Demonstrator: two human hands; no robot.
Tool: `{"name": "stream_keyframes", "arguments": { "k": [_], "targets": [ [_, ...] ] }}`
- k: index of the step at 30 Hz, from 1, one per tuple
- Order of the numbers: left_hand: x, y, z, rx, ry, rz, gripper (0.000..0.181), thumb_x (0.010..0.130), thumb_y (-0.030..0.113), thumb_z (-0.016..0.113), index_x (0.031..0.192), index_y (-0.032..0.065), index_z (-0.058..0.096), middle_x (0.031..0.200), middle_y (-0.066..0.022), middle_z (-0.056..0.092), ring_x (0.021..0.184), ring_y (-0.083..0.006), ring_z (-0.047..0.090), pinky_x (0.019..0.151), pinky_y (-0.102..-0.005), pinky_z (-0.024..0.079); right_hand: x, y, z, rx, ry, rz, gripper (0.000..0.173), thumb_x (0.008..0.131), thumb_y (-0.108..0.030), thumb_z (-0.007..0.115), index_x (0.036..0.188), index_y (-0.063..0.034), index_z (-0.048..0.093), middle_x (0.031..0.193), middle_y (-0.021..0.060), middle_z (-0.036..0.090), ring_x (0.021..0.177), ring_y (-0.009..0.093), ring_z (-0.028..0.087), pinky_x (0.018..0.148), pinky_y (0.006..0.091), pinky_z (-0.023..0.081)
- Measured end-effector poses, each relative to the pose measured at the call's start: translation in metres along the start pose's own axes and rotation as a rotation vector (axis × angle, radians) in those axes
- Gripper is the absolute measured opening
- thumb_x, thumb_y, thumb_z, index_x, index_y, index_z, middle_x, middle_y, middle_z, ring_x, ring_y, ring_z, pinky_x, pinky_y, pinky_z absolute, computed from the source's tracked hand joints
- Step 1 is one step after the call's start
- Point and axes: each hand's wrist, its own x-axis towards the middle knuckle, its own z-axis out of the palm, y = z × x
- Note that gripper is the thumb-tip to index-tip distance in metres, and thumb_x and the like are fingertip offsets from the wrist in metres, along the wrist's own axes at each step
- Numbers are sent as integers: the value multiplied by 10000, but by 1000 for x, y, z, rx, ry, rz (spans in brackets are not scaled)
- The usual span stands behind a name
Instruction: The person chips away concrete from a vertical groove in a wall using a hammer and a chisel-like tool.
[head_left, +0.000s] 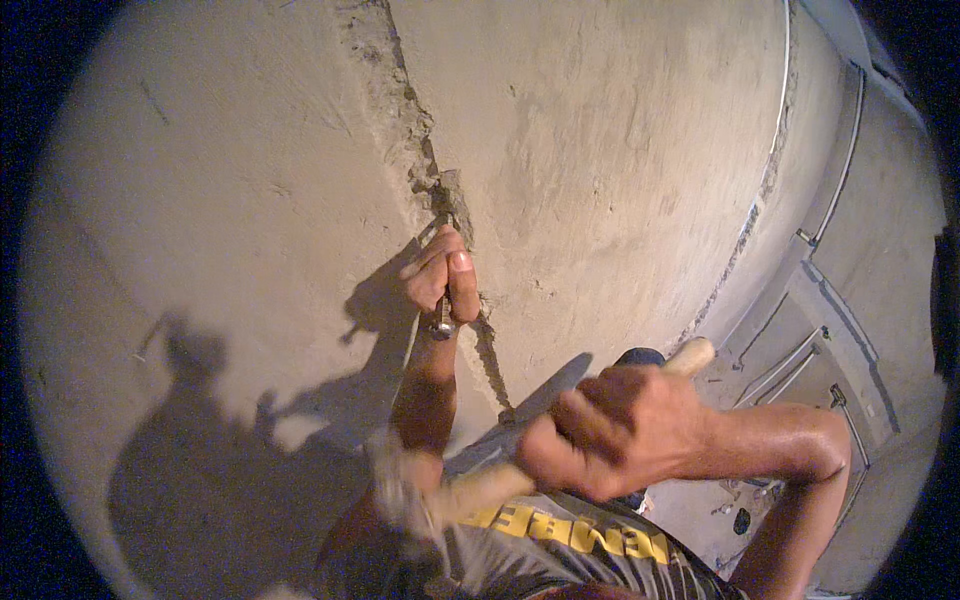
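My left hand (442, 277) is closed around a metal chisel (442, 328), whose round struck end points back towards me. Its tip, partly hidden by the fingers, is at a rough groove (420, 142) cut into the plastered wall (615, 187). Lower and to the right, my right hand (615, 435) grips the wooden handle of a hammer (491, 487). The blurred hammer head is in front of my left upper arm, apart from the chisel.
Along the wall's right side runs a second chipped line (739, 244). Beyond it, another wall carries grey conduits (844, 165) and cut channels. Debris (741, 521) lies on the floor at lower right. My shadow (210, 480) falls across the wall at left.
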Motion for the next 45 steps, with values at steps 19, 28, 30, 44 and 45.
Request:
{"name": "stream_keyframes", "arguments": {
  "k": [19,28,30,44,45],
  "targets": [
    [-8,-14,42,181,-238,251,280,822,72,622,587,54,470,550,-104,485,493,-286,521,532,-393,435,-86,-17,110,613,319,893,361,936,-363,639,863,-33,513,648,46,533,502,220,556,453,358,417],
    [7,3,48,198,-209,143,237,784,116,670,641,74,486,641,-92,508,598,-269,540,596,-394,398,-146,-108,201,1135,594,1470,312,988,-337,584,840,-98,450,611,-32,460,471,67,433,418,232,341],
    [15,15,44,160,-207,160,228,773,111,675,657,76,482,675,-87,481,636,-274,516,625,-400,373,-153,-112,211,1149,571,1488,282,977,-323,606,904,-83,478,613,-28,464,464,68,431,414,232,344],
    [63,16,69,38,359,115,207,840,62,639,711,56,477,656,-112,450,606,-315,464,592,-448,347,-123,-28,141,642,945,954,513,973,-543,522,1154,-73,424,629,31,443,408,116,426,337,265,358],
    [69,19,68,69,361,92,208,847,65,636,713,53,478,654,-118,457,607,-324,472,590,-451,355,-124,-23,142,605,916,973,497,981,-539,511,1130,-72,425,635,32,448,406,111,425,330,261,351]
  ]
}}
